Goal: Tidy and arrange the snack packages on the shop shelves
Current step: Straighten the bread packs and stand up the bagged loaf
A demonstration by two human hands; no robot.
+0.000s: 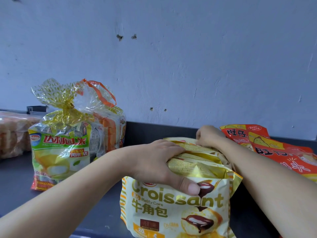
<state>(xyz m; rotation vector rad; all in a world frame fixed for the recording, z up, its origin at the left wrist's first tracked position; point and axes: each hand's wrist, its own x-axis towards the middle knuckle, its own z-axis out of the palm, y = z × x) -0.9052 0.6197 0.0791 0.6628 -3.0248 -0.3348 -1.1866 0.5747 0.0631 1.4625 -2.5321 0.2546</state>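
The croissant packs point(175, 208) stand upright in a tight row, one behind the other, on the dark grey shelf point(17, 177), low and right of centre in the view. The front pack faces the camera, cream and gold, with "Croissant" in large letters and a picture of a chocolate-filled roll. The gold top seams of the packs behind it show above it.

The left hand point(159, 162) clamps the front of the row from above. Its thumb point(190, 187) presses on the front pack's face and its fingers curl over the top seams. The right hand point(208, 136) is at the back of the row, its fingers curled down onto the top edges of the rearmost packs and gripping them.

To the left, well apart from the row, stands a green and yellow cake bag point(60, 152), tied at the neck with gold-patterned wrap, with more bags behind it. Further left lie clear packs point(12, 133) of reddish snacks. Just right of the row, red-orange packets point(281, 152) lie overlapping on the shelf. Behind everything is a scuffed blue-grey wall point(188, 66) with small holes.
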